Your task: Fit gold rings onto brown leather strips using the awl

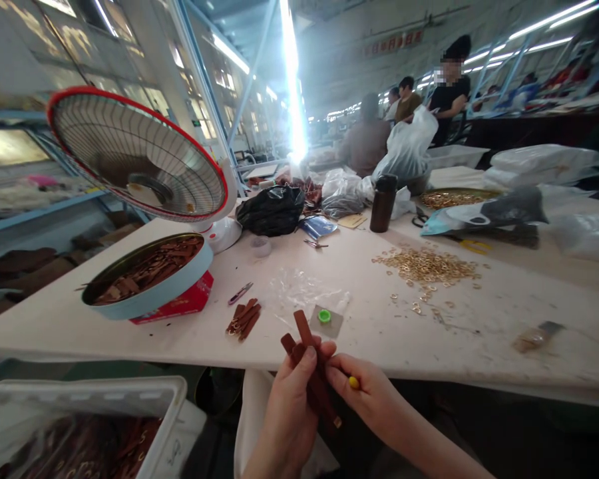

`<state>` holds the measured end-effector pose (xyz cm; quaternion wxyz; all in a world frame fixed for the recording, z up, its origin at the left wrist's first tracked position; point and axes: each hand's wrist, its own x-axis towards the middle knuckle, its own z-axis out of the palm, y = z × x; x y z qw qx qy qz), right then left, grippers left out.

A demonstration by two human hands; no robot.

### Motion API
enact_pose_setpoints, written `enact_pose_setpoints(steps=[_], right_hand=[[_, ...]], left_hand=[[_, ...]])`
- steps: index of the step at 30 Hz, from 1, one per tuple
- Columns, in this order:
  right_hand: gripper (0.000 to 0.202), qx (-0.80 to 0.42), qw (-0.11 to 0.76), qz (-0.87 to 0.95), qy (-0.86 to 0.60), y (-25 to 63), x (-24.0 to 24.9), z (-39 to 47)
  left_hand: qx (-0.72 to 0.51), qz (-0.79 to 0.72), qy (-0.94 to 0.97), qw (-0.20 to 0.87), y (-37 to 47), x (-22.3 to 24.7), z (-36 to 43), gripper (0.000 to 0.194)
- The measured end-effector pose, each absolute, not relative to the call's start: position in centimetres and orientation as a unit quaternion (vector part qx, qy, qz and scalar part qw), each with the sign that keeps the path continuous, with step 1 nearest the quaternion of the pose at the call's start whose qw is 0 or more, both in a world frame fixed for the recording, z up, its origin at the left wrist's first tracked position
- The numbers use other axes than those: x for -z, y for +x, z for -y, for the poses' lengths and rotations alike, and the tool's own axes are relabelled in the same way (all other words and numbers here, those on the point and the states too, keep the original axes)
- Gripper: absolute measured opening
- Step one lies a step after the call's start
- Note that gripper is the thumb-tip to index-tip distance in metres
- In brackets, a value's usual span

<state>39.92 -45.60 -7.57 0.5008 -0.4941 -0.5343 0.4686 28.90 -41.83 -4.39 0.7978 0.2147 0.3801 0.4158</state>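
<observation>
Several brown leather strips (303, 327) are clasped in my left hand (290, 409), just off the table's near edge. They stick out above the thumb and hang below the palm, where one shows a small gold-coloured end. Close beside it, my right hand (369, 392) is closed in a pinch, its fingertips at the strips. A yellow rounded end (354, 382) pokes out of that fist; the rest of this item is hidden. Ahead lie a small pile of strips with gold rings (243, 319) and a bright green round cap (324, 316) on a grey square.
A round tin of brown strips (150, 286) rests tilted on a red box (190, 303), with a fan (144, 159) behind. Loose gold rings (429, 266), a dark bottle (383, 205) and thread snips (240, 293) lie on the table. A white crate (180, 392) stands lower left.
</observation>
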Motion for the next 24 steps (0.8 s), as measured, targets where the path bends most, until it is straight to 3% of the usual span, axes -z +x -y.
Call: enact_pose_setpoints(steps=[4, 6, 8, 11, 14, 19, 24], right_hand=[[0.033, -0.543, 0.491, 0.511, -0.452, 40.5, 7.6, 45.8], [0.03, -0.511, 0.491, 0.52, -0.477, 40.9, 7.5, 45.9], [0.023, -0.382, 0.463, 0.582, -0.548, 41.3, 7.3, 46.1], [0.015, -0.126, 0.335, 0.679, -0.641, 41.8, 7.2, 46.3], [0.01, 0.0, 0.22, 0.728, -0.649, 42.0, 7.7, 46.3], [0.01, -0.056, 0.181, 0.742, -0.643, 44.5, 8.2, 46.1], [0.016, -0.09, 0.131, 0.585, -0.795, 53.0, 9.1, 43.0]], left_hand=[[-0.398, -0.363, 0.252, 0.804, 28.9, 4.4, 42.4, 0.019], [-0.381, -0.382, 0.283, 0.793, 29.0, 4.6, 42.5, 0.026], [-0.388, -0.421, 0.336, 0.748, 29.1, 5.3, 42.4, 0.033], [-0.407, -0.456, 0.415, 0.674, 29.8, 7.0, 42.0, 0.041], [-0.394, -0.457, 0.426, 0.674, 30.8, 8.5, 41.6, 0.044], [-0.354, -0.477, 0.404, 0.696, 31.6, 9.3, 40.4, 0.037], [-0.358, -0.501, 0.397, 0.681, 31.4, 9.7, 38.6, 0.045]])
